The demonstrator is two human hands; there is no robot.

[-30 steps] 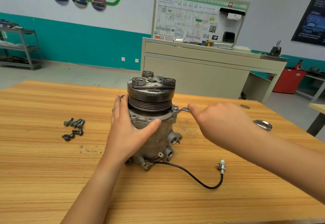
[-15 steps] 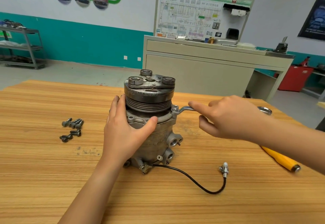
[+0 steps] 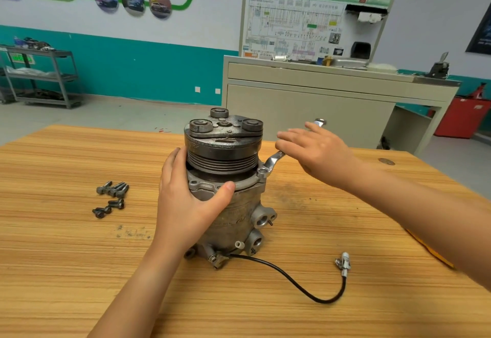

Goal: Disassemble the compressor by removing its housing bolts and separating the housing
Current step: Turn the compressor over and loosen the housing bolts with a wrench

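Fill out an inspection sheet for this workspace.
Surface: wooden table, dark smudges left of the compressor.
Job's things: compressor upright; wrench seated on a flange bolt; loose bolts lying at left.
Clutter: yellow tool handle, partly hidden under the right arm.
Hands: left hand grips the compressor housing; right hand, fingers straight, rests on the wrench handle.
Cables: black cable runs from the compressor base to a connector on the table.
Surroundings: training bench with wiring diagram, metal shelf cart.
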